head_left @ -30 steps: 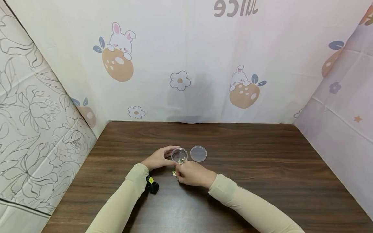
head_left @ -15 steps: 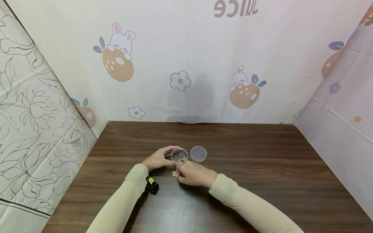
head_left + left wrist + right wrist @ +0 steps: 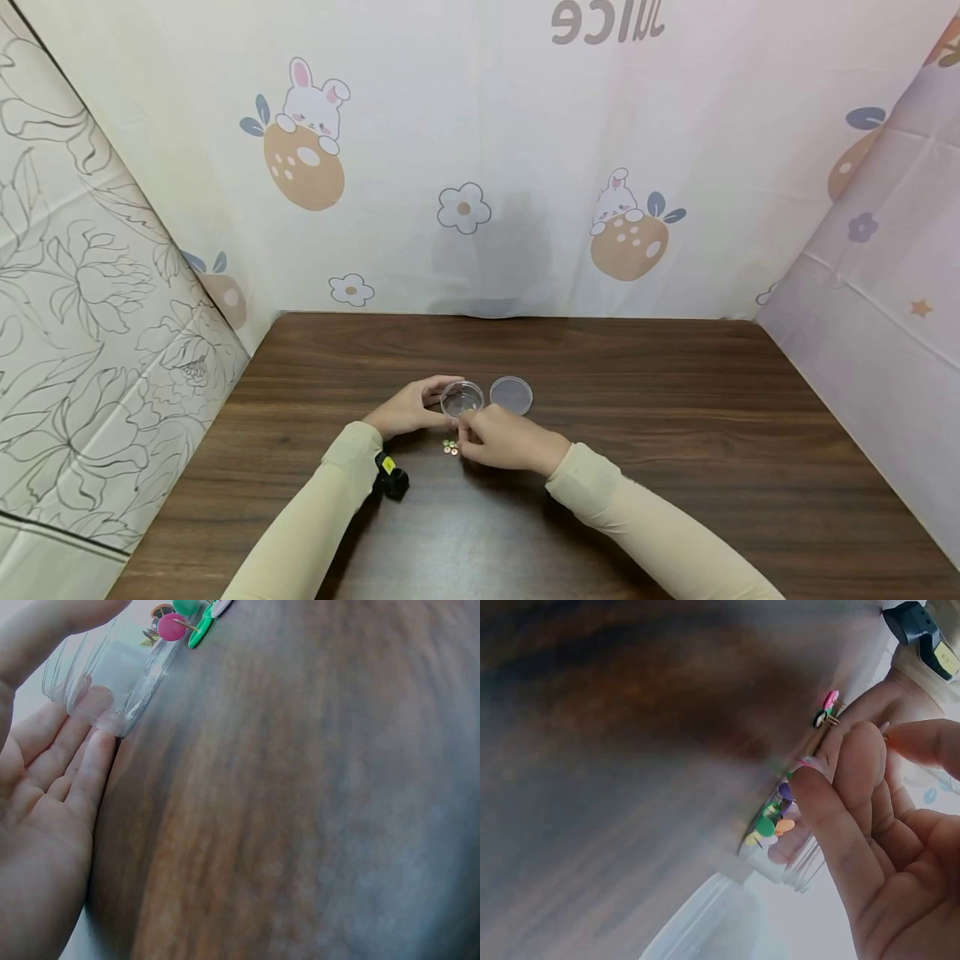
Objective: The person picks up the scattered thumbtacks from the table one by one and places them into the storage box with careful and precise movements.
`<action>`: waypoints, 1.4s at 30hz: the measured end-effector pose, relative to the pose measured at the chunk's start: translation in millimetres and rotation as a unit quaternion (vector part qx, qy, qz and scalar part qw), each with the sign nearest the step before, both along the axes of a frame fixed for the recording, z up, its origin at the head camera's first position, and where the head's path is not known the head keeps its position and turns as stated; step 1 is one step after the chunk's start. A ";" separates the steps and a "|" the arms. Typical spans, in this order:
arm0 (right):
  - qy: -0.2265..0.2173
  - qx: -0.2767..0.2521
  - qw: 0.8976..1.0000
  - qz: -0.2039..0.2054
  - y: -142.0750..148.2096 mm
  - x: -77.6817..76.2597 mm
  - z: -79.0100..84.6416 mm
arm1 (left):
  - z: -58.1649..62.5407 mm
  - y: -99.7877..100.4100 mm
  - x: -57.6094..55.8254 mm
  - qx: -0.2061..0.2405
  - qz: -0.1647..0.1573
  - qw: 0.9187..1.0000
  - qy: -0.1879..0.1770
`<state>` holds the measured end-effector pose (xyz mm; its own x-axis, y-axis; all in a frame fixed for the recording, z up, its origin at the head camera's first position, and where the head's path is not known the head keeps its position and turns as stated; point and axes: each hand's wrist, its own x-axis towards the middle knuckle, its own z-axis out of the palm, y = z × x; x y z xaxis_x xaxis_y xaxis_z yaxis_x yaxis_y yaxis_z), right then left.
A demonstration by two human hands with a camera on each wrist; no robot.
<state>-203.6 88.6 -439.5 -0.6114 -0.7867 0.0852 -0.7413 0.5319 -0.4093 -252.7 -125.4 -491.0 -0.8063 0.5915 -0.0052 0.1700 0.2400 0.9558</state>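
My left hand (image 3: pixel 408 408) holds a small round clear dish (image 3: pixel 459 398) on the table, thumb on the near side and fingers round the far side. Several coloured thumbtacks lie in the dish, among them a green thumbtack (image 3: pixel 765 826). At the dish's near right edge, my right hand (image 3: pixel 512 438) pinches a thumbtack (image 3: pixel 886 728) between thumb and forefinger; only a small pinkish bit and a glint of its metal show. A little group of thumbtacks (image 3: pixel 451 447) rests on the table just in front of the dish, beside the right fingertips.
A clear round lid (image 3: pixel 511 396) lies flat right of the dish. A black wrist camera (image 3: pixel 393 482) with a yellow label is strapped at the left wrist. The brown wooden table (image 3: pixel 660 392) ends at a printed cloth backdrop (image 3: pixel 390 150).
My right hand has shifted slightly right and away from me, uncovering more of the thumbtacks on the table. The left hand, dish and lid have kept their places.
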 end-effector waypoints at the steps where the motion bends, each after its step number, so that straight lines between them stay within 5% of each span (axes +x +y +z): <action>1: -0.003 -0.002 1.000 -0.002 0.5 -0.2 1.3 | -3.6 -0.3 -1.7 -0.003 0.002 1.000 0.001; 10: 0.014 -0.029 0.999 -0.022 6.1 -8.3 9.5 | -0.7 0.4 0.6 -0.004 0.005 1.000 -0.007; 22: 0.003 -0.033 0.996 -0.085 10.2 -24.4 13.4 | 26.5 3.1 13.3 -0.009 0.001 1.000 -0.021; 42: 0.003 -0.023 0.995 -0.096 3.6 -34.3 6.1 | 24.4 2.3 11.2 -0.005 0.000 1.000 -0.021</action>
